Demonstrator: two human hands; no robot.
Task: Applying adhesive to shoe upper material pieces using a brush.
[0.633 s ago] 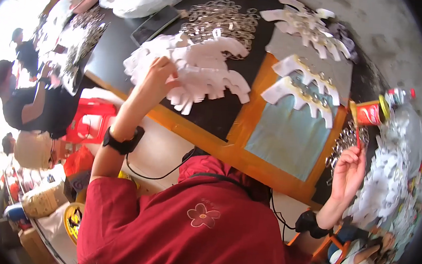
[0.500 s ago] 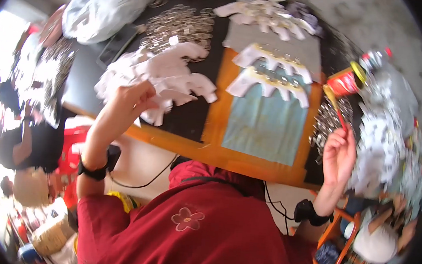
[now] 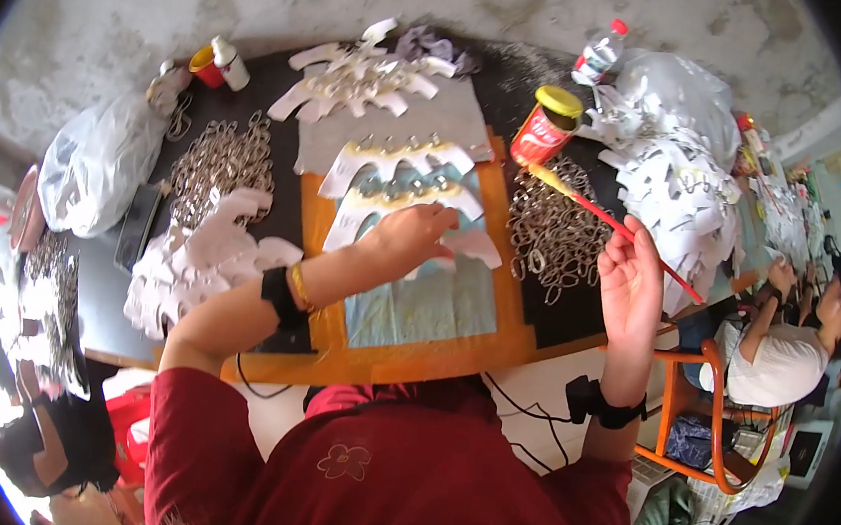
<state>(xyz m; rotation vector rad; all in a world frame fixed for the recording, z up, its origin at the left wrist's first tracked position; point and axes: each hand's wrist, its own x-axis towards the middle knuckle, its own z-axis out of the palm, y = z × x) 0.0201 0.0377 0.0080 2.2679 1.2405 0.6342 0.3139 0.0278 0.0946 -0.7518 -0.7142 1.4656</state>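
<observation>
My left hand (image 3: 413, 234) presses the white cutout (image 3: 400, 216) flat on the bench (image 3: 413, 347) to steady it; my right hand (image 3: 629, 281) has its grip clenched on the red brush (image 3: 605, 217).

The person wears a dark red short-sleeved shirt (image 3: 401, 481) with a small flower emblem (image 3: 344, 461) stitched on it, a black wristband (image 3: 278, 296) beside a gold bangle (image 3: 299, 288) on the left wrist, and another black band (image 3: 603, 406) on the right wrist.

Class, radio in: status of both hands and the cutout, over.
Left hand pressing on white cutout. Right hand holding red brush off the table. Metal rings lie between.
</observation>
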